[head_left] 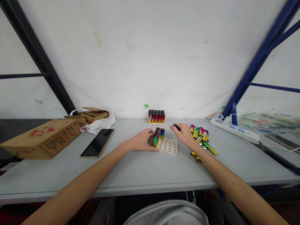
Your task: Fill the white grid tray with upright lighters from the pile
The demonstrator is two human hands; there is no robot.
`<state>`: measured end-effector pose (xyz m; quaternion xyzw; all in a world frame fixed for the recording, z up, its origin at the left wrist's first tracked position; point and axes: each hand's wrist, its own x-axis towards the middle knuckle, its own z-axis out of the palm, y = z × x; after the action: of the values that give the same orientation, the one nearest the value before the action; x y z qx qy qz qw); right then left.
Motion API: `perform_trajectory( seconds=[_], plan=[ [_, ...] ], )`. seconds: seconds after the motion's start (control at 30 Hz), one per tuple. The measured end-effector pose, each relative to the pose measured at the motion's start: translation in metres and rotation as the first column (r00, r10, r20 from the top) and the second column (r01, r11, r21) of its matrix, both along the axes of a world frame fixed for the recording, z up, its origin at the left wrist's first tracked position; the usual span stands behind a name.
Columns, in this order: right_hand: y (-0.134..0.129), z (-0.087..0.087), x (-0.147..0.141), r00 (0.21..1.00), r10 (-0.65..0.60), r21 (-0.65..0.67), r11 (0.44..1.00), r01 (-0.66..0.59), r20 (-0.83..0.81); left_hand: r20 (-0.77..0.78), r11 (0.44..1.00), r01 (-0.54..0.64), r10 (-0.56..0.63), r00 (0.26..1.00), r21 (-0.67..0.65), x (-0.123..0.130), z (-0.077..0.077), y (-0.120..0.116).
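Note:
A white tray with rows of holes (170,147) lies on the table before me. Shiny rainbow-coloured lighters (155,140) stand upright along its left side and back, their dark tops up. My left hand (144,140) is around the tray's left end, thumb along the front corner and fingers by the standing lighters at the back. To the right of the tray and a little above the table, my right hand (184,133) is closed on a lighter (177,127), of which only a dark blue end shows. The rest of it is hidden in the fingers.
A full block of upright lighters (156,117) stands by the wall. Loose lighters (199,134) lie heaped beside my right forearm. A phone (97,143), a cardboard box (44,137) and a white plastic bag (99,124) are at left; a power strip (235,128) is at right.

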<state>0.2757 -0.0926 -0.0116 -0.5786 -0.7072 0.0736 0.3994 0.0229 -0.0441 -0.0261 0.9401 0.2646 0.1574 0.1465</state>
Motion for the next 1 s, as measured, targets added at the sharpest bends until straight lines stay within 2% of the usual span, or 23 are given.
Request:
perform_trajectory(
  seconds=[0.3, 0.47, 0.63, 0.77, 1.0],
  plan=[
    [0.001, -0.001, -0.001, 0.998, -0.009, 0.002, 1.000, 0.009, 0.061, 0.018, 1.000, 0.005, -0.004, 1.000, -0.013, 0.000, 0.000, -0.001],
    [-0.002, 0.003, -0.001, 0.989, 0.149, -0.014, 0.989, -0.149, 0.008, 0.023, 1.000, 0.008, -0.008, 1.000, 0.004, 0.000, -0.001, -0.001],
    [-0.004, 0.006, 0.001, 0.951, 0.248, 0.082, 0.961, -0.266, 0.184, 0.023, 1.000, 0.009, -0.009, 1.000, -0.006, 0.000, -0.001, 0.000],
    [-0.007, 0.008, 0.000, 0.925, 0.320, -0.016, 0.946, -0.323, 0.204, -0.009, 1.000, 0.003, -0.003, 1.000, 0.002, 0.000, -0.001, 0.000],
    [-0.005, 0.003, 0.000, 0.910, 0.372, -0.109, 0.927, -0.358, 0.183, -0.003, 1.000, 0.001, -0.001, 1.000, -0.020, -0.001, 0.000, 0.000]
  ],
)
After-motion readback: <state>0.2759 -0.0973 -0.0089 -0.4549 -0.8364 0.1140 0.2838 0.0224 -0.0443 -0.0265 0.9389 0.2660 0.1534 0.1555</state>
